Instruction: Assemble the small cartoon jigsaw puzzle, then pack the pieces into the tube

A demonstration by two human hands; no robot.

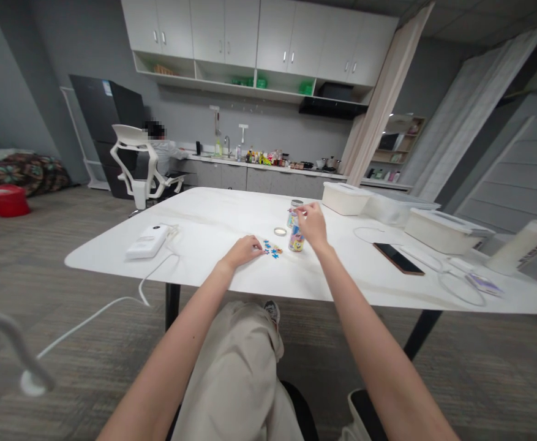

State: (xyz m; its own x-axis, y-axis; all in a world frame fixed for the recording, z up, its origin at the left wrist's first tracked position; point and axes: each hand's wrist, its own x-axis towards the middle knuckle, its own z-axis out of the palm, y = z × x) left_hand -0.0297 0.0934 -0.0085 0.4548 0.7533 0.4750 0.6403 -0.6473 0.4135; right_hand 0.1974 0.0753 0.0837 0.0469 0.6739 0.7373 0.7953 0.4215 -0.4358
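Observation:
My left hand (246,248) rests on the white table (213,269) with its fingers curled, touching a few small blue and orange puzzle pieces (272,250). Whether it pinches one is too small to tell. My right hand (313,224) hovers over a small clear jar (296,239) with a colourful printed label, fingertips pinched together above its open mouth. A second small jar (292,214) stands just behind it. A round lid (280,231) lies flat on the table between my hands.
A white power bank (147,241) with a cable lies at the left. A dark phone (398,258), white lidded boxes (445,229) and cables lie at the right. Far back, a person sits on a white chair (136,160) by a kitchen counter.

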